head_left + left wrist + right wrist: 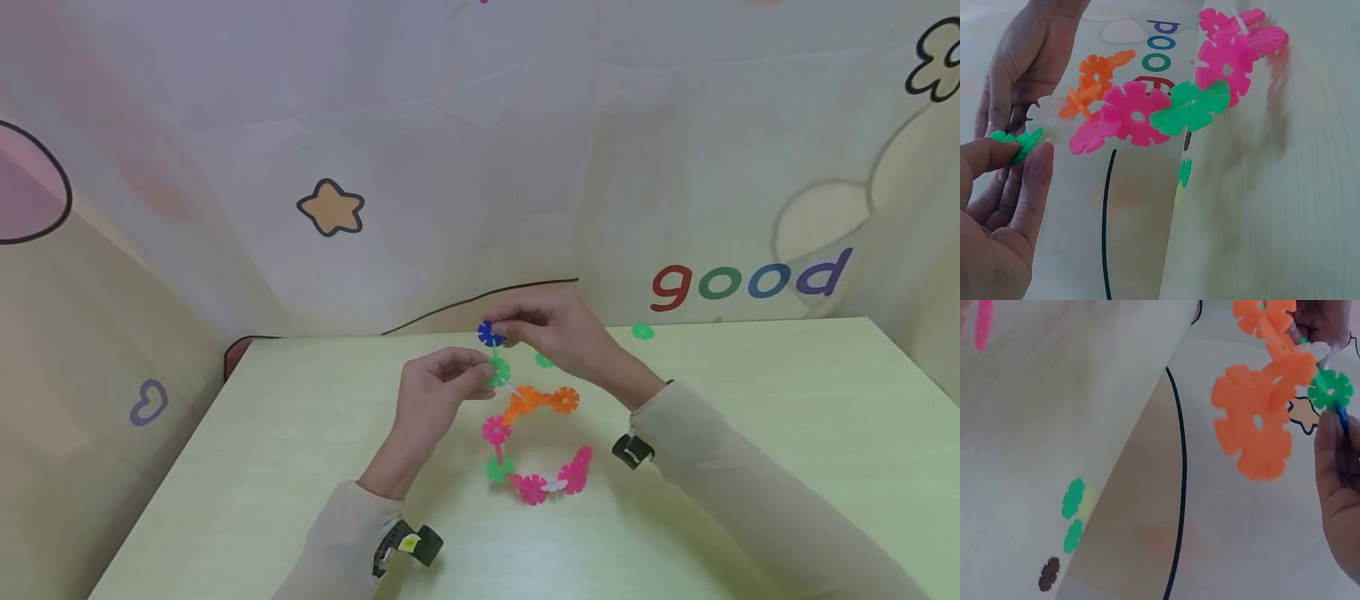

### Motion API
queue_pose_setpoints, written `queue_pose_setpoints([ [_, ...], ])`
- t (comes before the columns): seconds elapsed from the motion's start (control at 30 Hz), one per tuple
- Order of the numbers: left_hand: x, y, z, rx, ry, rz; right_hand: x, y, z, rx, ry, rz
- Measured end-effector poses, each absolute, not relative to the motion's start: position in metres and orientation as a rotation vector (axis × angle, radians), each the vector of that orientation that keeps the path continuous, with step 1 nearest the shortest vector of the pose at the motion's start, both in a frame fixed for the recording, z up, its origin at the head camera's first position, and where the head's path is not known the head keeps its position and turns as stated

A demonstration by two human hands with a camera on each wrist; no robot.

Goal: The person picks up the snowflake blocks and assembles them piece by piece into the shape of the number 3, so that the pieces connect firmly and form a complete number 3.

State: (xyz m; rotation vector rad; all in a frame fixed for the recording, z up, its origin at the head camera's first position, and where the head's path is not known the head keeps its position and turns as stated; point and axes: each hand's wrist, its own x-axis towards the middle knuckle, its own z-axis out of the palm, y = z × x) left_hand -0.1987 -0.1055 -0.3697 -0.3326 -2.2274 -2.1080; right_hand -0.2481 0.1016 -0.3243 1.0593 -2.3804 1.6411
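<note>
The right hand [558,329] pinches a blue snowflake disc [490,333] just above the green disc [498,372] held in the left hand's [435,392] grip. From that grip the linked chain of discs [536,450] hangs down toward the bench [750,433].

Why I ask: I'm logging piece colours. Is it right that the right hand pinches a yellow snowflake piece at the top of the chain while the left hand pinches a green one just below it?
Not quite: the piece in the right hand is blue, not yellow. The head view shows the blue piece at the top of the chain. The rest holds: the left hand pinches the green piece just below it.
</note>
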Motion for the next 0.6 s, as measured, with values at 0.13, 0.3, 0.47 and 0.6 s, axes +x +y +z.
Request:
queue_pose_setpoints([
  [0.13,-0.199,-0.107,-0.37,-0.304,-2.216,-2.153,-0.247,0.103,-0.319,1.043,-2.431,1.63],
  [0.3,-0.199,-0.108,-0.369,-0.301,-2.206,-2.196,-0.246,0.103,-0.312,0.948,-2.492,1.649],
  [0.47,-0.199,-0.108,-0.369,-0.325,-2.22,-2.194,-0.246,0.102,-0.31,0.982,-2.492,1.619],
  [0.6,-0.2,-0.109,-0.368,-0.331,-2.188,-2.178,-0.246,0.102,-0.31,1.013,-2.497,1.597],
])
